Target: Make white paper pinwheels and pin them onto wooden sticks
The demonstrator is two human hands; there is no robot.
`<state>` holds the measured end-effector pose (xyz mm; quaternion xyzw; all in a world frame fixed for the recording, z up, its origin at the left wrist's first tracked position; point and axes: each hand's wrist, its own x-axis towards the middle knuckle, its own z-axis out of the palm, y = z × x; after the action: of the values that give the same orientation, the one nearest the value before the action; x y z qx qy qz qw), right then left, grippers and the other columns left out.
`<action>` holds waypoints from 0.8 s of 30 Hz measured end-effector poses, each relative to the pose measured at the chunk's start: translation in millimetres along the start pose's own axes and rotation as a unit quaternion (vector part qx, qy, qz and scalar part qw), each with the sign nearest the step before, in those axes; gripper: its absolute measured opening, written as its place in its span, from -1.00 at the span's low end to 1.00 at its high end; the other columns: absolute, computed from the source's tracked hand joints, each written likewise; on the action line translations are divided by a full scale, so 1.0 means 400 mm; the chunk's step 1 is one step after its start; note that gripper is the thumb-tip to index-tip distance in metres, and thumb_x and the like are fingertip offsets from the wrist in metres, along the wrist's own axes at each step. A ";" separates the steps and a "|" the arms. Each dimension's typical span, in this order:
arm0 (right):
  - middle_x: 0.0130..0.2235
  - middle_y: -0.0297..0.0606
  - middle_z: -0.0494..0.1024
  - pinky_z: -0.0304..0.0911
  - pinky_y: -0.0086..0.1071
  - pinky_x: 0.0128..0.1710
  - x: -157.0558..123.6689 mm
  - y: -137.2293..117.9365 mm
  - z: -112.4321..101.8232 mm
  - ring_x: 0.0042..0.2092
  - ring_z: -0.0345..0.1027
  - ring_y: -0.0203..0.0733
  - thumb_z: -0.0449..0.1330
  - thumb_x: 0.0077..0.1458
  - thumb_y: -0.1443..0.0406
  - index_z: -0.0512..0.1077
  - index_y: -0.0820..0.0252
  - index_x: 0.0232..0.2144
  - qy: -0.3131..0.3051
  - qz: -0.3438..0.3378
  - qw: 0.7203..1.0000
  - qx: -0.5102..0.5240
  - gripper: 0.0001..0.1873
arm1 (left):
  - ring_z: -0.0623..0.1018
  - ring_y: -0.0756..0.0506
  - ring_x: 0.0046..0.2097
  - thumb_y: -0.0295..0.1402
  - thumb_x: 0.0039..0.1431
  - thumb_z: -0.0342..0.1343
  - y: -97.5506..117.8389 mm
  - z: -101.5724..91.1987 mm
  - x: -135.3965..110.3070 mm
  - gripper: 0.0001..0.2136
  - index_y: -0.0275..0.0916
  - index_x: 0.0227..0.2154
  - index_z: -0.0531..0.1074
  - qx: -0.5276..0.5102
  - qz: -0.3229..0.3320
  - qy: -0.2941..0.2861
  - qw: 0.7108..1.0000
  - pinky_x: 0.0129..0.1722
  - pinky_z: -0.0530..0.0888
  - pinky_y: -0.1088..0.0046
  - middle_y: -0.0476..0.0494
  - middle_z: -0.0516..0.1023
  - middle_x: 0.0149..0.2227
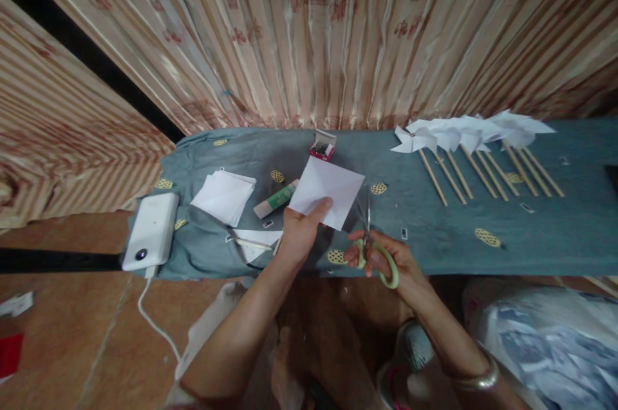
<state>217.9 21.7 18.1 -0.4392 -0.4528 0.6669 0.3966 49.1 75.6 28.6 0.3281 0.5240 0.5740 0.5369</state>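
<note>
A square sheet of white paper [327, 186] is pinched in my left hand [300, 230], thumb on top, held above the cloth-covered table. My right hand [386, 255] grips scissors [390, 267] with pale green handles; the blades point up, close to the sheet's right corner, and look slightly apart. Partly under the sheet lies a green and white glue stick [277, 199]. Just behind the sheet stands a small open red box [322, 146] with dark little pieces inside. Left of my left hand are a cut piece of paper [255, 239] and a pen-like white stick [251, 242].
A stack of white paper squares [224, 196] lies to the left, near a white power bank [151, 230] with a cable [157, 316]. Several paper pinwheels [463, 133] on wooden sticks lie at the right. A curtain [309, 37] hangs behind the table [444, 236]; a plastic bag [550, 339] sits below right.
</note>
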 end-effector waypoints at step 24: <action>-0.50 -0.37 0.43 0.16 -0.43 -0.48 -0.014 0.034 0.023 -0.48 0.24 -0.31 0.32 -0.06 -0.02 0.48 0.18 -0.21 -0.095 0.044 0.994 -0.024 -0.53 | 0.57 -0.15 -0.22 -0.23 -0.12 0.32 -0.022 -0.017 -0.001 -0.66 -0.32 -0.29 0.51 0.024 -0.005 -0.007 1.000 -0.26 0.49 0.42 -0.17 0.62 -0.34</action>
<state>209.1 10.5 8.1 -0.4025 -0.4843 0.7118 0.3112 45.3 72.3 18.7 0.3419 0.5359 0.5561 0.5354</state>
